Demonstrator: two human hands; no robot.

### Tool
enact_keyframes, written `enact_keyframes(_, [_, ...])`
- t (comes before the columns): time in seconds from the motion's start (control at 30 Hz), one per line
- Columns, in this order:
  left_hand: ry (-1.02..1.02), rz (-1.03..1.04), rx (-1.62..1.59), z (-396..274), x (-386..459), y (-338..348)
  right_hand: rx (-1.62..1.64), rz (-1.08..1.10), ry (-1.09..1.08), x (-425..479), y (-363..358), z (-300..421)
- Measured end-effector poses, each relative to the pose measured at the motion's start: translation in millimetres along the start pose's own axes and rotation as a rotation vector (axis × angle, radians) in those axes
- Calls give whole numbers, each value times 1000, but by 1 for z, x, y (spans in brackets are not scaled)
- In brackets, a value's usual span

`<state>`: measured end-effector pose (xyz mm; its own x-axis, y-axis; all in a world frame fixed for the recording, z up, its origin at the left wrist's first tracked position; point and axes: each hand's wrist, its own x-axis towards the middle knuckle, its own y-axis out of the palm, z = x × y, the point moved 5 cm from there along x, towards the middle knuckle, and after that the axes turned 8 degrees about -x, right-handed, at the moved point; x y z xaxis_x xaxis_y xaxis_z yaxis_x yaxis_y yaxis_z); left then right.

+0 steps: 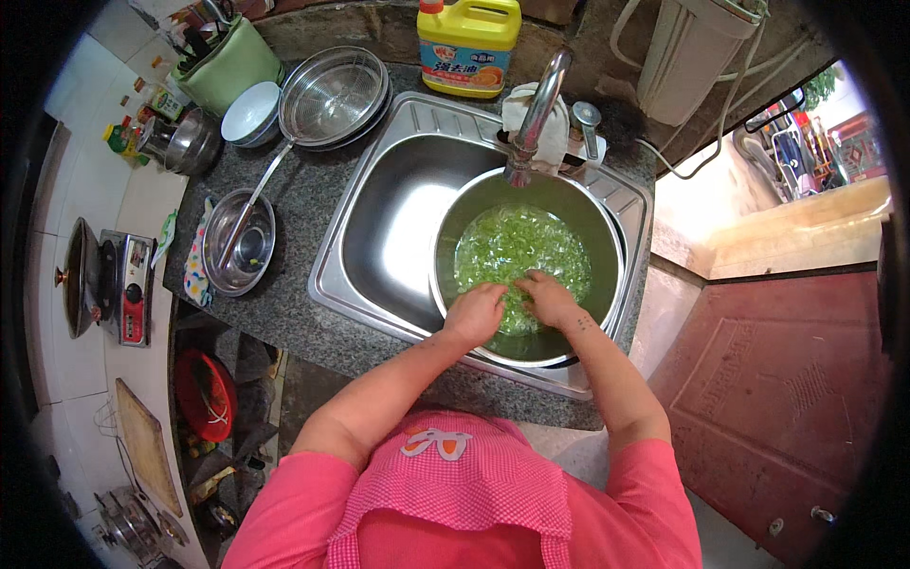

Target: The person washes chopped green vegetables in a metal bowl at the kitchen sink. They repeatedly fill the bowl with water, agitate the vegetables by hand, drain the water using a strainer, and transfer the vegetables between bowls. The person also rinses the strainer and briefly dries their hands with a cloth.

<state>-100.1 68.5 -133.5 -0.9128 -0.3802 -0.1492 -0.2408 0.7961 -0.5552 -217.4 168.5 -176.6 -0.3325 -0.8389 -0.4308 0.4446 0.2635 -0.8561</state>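
Note:
A large round metal pot (458,188) stands in the right part of the stainless steel sink (334,281). Chopped green vegetables (522,238) float in water inside it. My left hand (478,313) reaches over the pot's near rim, its fingertips at the greens. Beside it, my right hand (547,297) also dips its fingers among the greens. Water and greens partly hide the fingers of both hands, so I cannot see whether they grip anything. Above the pot's far side hangs the spout of a chrome faucet (538,117), with its lever handle (588,128) to the right.
Behind the sink stands a yellow detergent jug (469,50). On the counter at left are a long-handled mesh strainer (334,92), white bowls (250,114) and a metal bowl (240,249) under the strainer's handle. A cloth (533,121) lies behind the faucet. A red door (775,384) is at right.

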Motion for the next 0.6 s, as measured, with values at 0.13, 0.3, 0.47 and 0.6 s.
enact_keyframes(0.13, [-7,94,8,-2,2,-2,115,-155,128,0,-12,-14])
enact_keyframes(0.3, [206,-92,-320,-22,-3,-23,72,-141,156,-7,3,-31])
enact_keyframes(0.47, [268,167,-941,-169,-54,-137,143,-190,167,-16,2,-31])
enact_keyframes(0.6, [773,202,-1105,-223,-75,-166,152,-172,171,-14,-3,-31])
